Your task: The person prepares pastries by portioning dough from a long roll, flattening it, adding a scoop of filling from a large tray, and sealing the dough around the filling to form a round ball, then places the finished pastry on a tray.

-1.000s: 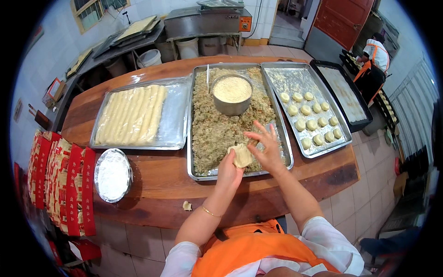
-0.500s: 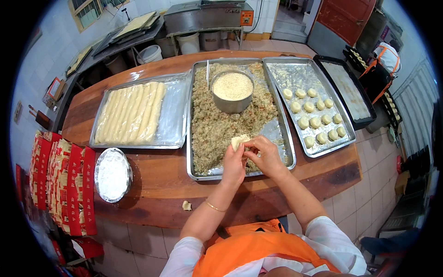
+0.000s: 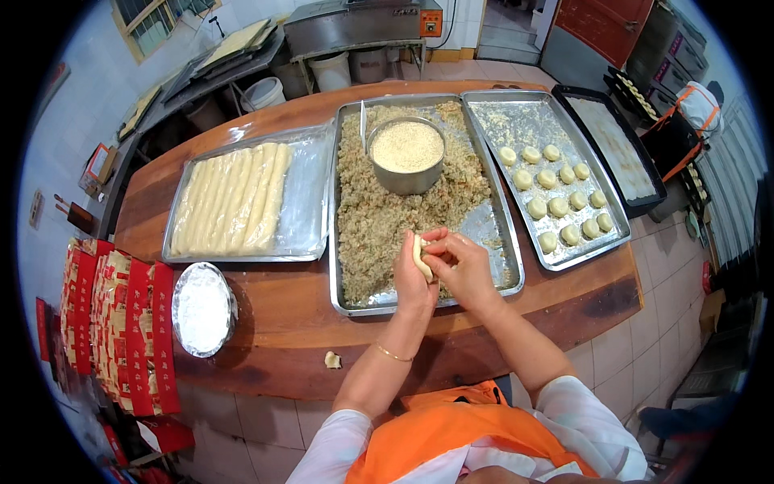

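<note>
Moved inward since a second ago, my right hand [image 3: 466,273], fingers narrow, pinches folded dough [image 3: 419,258] that my left hand [image 3: 414,287] cups mid-frame.

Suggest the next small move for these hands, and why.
Probably pinch the rim of the dough piece together with the right hand: the left hand cups it, the right hand's fingers are at its edge, and it looks curled, unlike the round pieces on the tray.
</note>
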### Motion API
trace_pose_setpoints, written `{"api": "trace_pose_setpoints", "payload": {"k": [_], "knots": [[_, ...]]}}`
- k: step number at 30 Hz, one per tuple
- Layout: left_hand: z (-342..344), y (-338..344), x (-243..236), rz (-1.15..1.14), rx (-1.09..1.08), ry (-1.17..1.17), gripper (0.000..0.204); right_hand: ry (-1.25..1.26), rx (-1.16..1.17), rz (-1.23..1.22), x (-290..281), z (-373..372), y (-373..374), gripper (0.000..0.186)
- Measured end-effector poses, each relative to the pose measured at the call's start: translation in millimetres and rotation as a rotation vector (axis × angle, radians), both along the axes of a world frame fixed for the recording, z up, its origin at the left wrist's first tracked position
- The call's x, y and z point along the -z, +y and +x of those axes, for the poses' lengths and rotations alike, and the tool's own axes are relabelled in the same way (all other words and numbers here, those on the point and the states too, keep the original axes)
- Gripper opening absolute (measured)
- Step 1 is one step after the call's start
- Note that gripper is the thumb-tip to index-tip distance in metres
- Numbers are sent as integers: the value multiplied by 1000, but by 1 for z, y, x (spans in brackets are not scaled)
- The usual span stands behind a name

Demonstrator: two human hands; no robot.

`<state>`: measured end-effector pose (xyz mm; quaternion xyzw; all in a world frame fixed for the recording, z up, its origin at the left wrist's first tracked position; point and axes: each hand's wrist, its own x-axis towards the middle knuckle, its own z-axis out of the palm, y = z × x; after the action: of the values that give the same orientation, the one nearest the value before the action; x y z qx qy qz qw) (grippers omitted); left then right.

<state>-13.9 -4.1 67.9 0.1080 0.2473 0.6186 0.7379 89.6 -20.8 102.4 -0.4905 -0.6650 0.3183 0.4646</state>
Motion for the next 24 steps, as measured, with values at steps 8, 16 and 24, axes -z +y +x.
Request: {"api": "trace_pose_setpoints", "payload": {"k": [8, 16, 24], "knots": [[1, 7, 23, -241, -41, -454, 33, -218, 188, 419, -33, 14, 12, 31], [-2, 13, 42, -215, 12, -572, 35, -312, -1, 379, 19, 38, 41, 51], [6, 5, 38, -303, 15, -347, 30, 273, -434, -308, 30, 15, 19, 61]]}}
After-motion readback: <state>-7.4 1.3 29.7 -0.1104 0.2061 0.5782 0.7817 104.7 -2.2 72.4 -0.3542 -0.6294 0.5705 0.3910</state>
